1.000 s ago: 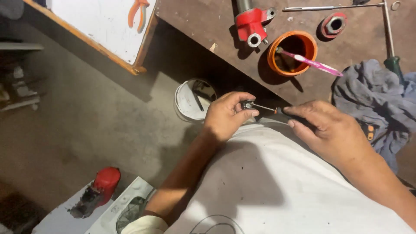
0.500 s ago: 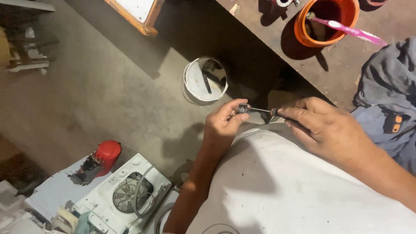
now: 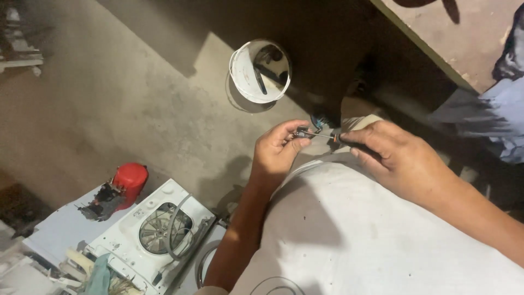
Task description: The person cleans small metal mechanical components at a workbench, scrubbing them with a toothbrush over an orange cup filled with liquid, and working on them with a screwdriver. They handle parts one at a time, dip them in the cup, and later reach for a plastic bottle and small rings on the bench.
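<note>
White bucket (image 3: pixel 243 74), red canister (image 3: pixel 130 179), grey floor (image 3: pixel 109 98).

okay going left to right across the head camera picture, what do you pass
Red cylindrical motor part on the floor → white machine panel with a round drum opening → white plastic bucket → left hand pinching a small dark part → right hand holding a screwdriver → blue-grey cloth.

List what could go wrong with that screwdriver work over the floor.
The small dark part is only pinched in the left hand fingertips; a slip of the screwdriver in the right hand might jab them. If dropped, the part could fall to the concrete floor near the white bucket.
</note>
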